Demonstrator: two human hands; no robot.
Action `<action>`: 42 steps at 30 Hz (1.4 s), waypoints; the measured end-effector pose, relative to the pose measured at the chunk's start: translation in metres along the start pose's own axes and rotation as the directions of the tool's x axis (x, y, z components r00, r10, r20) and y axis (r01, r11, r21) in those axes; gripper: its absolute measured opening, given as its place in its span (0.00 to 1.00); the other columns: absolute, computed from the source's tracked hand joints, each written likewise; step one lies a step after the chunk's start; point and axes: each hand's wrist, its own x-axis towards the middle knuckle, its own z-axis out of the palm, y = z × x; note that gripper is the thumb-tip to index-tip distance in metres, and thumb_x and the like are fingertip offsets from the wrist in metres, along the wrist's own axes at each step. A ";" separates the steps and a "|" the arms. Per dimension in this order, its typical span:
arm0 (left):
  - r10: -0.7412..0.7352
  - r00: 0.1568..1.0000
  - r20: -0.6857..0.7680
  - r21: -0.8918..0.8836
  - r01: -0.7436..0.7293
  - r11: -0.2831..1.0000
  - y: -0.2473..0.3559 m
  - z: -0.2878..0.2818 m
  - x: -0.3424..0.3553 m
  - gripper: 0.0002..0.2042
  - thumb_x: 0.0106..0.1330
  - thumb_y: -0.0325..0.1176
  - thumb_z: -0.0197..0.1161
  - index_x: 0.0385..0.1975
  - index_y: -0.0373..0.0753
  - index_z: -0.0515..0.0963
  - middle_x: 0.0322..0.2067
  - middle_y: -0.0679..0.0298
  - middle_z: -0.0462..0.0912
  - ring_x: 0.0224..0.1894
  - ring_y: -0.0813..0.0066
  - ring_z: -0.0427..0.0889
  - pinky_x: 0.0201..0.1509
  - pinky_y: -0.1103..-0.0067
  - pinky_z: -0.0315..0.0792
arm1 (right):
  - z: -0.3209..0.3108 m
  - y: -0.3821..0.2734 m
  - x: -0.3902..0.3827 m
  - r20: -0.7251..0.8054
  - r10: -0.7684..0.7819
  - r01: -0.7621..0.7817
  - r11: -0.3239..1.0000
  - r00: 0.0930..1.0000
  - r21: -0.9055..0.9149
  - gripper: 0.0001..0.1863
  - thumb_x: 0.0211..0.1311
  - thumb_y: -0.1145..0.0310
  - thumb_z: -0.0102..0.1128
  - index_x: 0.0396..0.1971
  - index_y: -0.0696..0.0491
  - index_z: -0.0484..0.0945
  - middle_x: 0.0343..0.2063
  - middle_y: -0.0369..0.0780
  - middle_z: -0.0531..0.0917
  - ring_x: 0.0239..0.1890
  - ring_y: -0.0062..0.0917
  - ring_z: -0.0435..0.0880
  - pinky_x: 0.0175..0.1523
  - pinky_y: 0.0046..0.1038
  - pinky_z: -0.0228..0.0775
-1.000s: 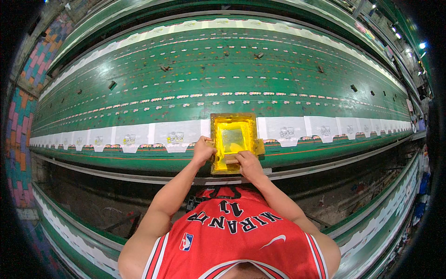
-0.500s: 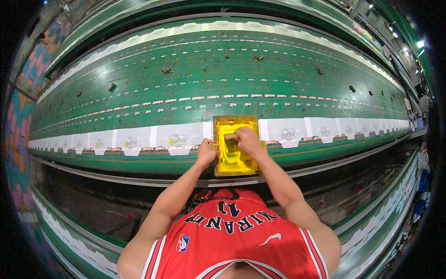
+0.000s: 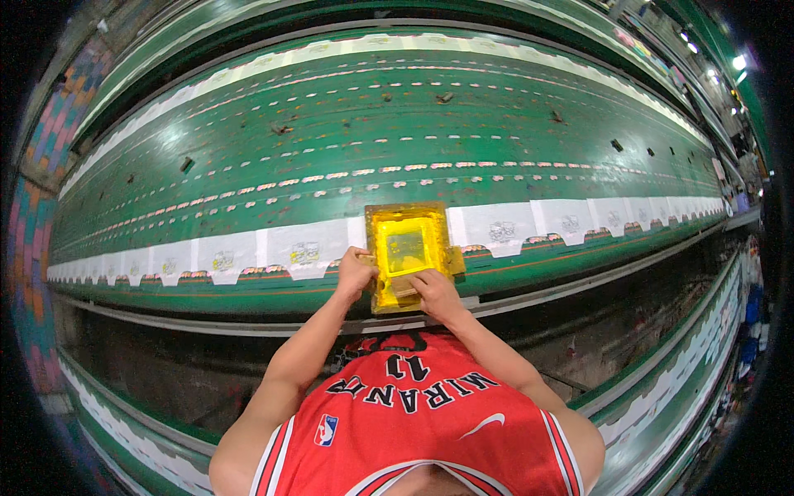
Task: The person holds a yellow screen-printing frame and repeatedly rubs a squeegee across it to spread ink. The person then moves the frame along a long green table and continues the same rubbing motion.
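Observation:
A wooden-edged screen frame (image 3: 371, 227), coated inside with yellow ink around a paler rectangle, lies across white fabric panels (image 3: 326, 237) near the front of the long green table. My left hand (image 3: 356, 269) is closed on the frame's left side. At the near end of the frame, my right hand (image 3: 432, 293) grips a wooden squeegee (image 3: 404, 288), its fingers wrapped over the top. The panels on either side carry small line drawings, some with yellow patches. Whatever lies under the frame is mostly hidden.
Small dark blocks (image 3: 188, 164) and rows of little printed pieces dot the green table (image 3: 314, 116). More long tables (image 3: 116, 446) run behind me and beyond the far edge. A metal rail (image 3: 529, 310) follows the near edge; colourful floor tiles (image 3: 41, 223) show at far left.
In the last half second my right hand has pulled the squeegee from the middle of the frame down to its near end. My left hand still holds the frame's side.

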 end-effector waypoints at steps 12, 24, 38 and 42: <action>0.036 0.999 0.000 -0.122 -0.035 0.992 0.079 0.166 -0.028 0.26 0.41 0.17 0.72 0.45 0.34 0.75 0.33 0.59 0.82 0.29 0.70 0.81 0.28 0.72 0.76 | -0.124 0.113 -0.059 -0.050 0.052 -0.054 0.998 0.997 -0.038 0.19 0.47 0.80 0.61 0.43 0.58 0.81 0.43 0.46 0.83 0.49 0.43 0.82 0.56 0.40 0.76; 0.029 0.998 -0.055 -0.080 -0.034 0.996 0.076 0.272 -0.032 0.26 0.42 0.18 0.72 0.45 0.35 0.76 0.34 0.59 0.83 0.31 0.69 0.81 0.28 0.71 0.76 | -0.173 0.193 -0.111 -0.013 0.028 -0.028 1.000 1.000 0.007 0.15 0.50 0.80 0.60 0.41 0.58 0.81 0.43 0.47 0.84 0.48 0.43 0.82 0.55 0.39 0.77; -0.037 0.999 -0.023 0.018 0.038 0.999 0.096 0.272 -0.038 0.24 0.44 0.21 0.72 0.45 0.34 0.76 0.34 0.57 0.84 0.30 0.70 0.82 0.30 0.71 0.77 | -0.182 0.191 -0.116 -0.012 0.023 -0.023 0.999 1.000 0.033 0.17 0.48 0.80 0.61 0.42 0.58 0.81 0.41 0.46 0.84 0.46 0.43 0.82 0.53 0.40 0.76; -0.034 0.999 -0.019 0.064 0.035 0.997 0.090 0.272 -0.035 0.24 0.44 0.23 0.73 0.44 0.34 0.76 0.35 0.55 0.85 0.32 0.67 0.84 0.34 0.71 0.78 | -0.190 0.178 -0.135 0.003 0.022 -0.022 1.000 1.000 0.023 0.19 0.46 0.80 0.61 0.42 0.58 0.81 0.41 0.46 0.83 0.46 0.43 0.82 0.53 0.41 0.77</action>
